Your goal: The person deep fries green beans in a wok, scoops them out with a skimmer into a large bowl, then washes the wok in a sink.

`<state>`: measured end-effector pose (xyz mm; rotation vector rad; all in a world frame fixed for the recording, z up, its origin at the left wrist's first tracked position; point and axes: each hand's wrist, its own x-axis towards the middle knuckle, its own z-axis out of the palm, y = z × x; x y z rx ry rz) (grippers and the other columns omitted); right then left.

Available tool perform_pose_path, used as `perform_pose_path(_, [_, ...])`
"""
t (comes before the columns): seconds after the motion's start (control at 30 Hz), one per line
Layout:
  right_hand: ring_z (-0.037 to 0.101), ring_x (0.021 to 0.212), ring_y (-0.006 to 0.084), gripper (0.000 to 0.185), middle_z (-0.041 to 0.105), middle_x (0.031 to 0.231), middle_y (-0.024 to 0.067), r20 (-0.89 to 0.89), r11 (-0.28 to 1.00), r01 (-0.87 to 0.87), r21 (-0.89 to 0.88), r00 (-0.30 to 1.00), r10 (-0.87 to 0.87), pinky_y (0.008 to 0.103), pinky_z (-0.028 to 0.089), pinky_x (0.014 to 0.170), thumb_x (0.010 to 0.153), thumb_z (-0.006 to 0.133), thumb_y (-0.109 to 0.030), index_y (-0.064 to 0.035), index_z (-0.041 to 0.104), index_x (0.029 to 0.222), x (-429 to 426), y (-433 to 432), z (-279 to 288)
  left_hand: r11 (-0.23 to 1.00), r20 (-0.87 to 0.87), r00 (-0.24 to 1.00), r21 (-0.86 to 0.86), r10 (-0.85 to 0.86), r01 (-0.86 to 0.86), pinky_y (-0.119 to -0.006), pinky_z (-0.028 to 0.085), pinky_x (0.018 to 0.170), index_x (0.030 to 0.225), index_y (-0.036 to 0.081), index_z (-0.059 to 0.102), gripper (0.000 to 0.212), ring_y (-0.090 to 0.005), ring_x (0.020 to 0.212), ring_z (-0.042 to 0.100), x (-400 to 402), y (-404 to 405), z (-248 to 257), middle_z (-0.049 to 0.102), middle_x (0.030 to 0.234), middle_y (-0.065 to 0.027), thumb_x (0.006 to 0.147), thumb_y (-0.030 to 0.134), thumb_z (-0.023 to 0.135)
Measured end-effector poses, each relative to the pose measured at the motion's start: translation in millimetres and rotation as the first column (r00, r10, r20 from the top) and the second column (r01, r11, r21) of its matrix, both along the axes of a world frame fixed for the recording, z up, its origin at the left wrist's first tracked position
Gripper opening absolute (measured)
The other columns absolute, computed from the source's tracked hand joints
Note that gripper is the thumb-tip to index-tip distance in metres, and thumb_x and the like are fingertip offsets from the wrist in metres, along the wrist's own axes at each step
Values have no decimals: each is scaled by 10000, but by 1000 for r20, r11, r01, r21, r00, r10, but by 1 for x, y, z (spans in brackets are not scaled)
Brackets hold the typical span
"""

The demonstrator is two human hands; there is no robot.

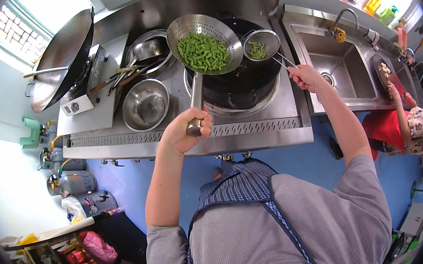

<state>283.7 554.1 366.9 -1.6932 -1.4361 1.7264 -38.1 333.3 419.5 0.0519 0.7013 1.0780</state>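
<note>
My left hand point(192, 129) is closed around the handle of a large perforated metal strainer ladle point(229, 33), which holds a heap of cut green beans point(203, 51). My right hand point(305, 77) grips the wire handle of a small mesh strainer point(272, 39) with a few bean pieces point(257, 49) in it. The small strainer is tilted close to the right rim of the ladle; whether they touch I cannot tell. Both are above a black wok point(238, 90) on the stove burner, and they hide part of its inside.
Left of the wok are a steel bowl point(146, 105), a basin point(133, 47) with a ladle, and utensils. A big wok point(65, 50) leans at far left. A sink point(338, 64) stands right, where another person point(404, 127) handles a cleaver and board. Gas cylinders point(75, 182) stand left.
</note>
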Motion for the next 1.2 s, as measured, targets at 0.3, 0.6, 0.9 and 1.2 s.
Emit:
perform_pose_path(0.3, [531, 474, 179, 244, 509, 536, 81, 298, 773, -230, 591, 953, 56, 318, 386, 394, 814, 543, -259, -42, 495, 711, -47, -21, 26, 1000, 182, 983, 15, 17, -20, -190, 351, 461, 940, -1, 389, 215, -81, 564, 388, 1, 2, -43, 390, 706, -22, 743, -10, 477])
perform_pose_path(0.6, [562, 721, 379, 167, 585, 727, 180, 612, 384, -492, 782, 722, -321, 484, 412, 604, 850, 445, -225, -65, 486, 821, -40, -44, 2, 995, 682, 726, 86, -92, 45, -182, 349, 445, 952, -7, 397, 217, -76, 571, 389, 19, 2, -59, 390, 729, -30, 745, -26, 459])
perform_pose_path(0.9, [531, 755, 416, 202, 569, 742, 207, 570, 432, -427, 794, 771, -284, 475, 409, 637, 850, 467, -253, -53, 498, 847, -52, -64, 23, 996, 693, 717, 17, -72, 84, -185, 352, 437, 921, 2, 396, 192, -74, 535, 385, 19, 29, -41, 410, 722, -34, 751, 13, 484])
perform_pose_path(1.2, [532, 706, 405, 205, 564, 709, 188, 574, 422, -422, 803, 738, -355, 474, 390, 571, 877, 434, -256, -64, 457, 809, -42, -68, -3, 990, 605, 784, 63, -140, 129, -178, 367, 448, 946, -4, 372, 230, -77, 576, 399, 5, 24, -34, 390, 744, -22, 745, -19, 482])
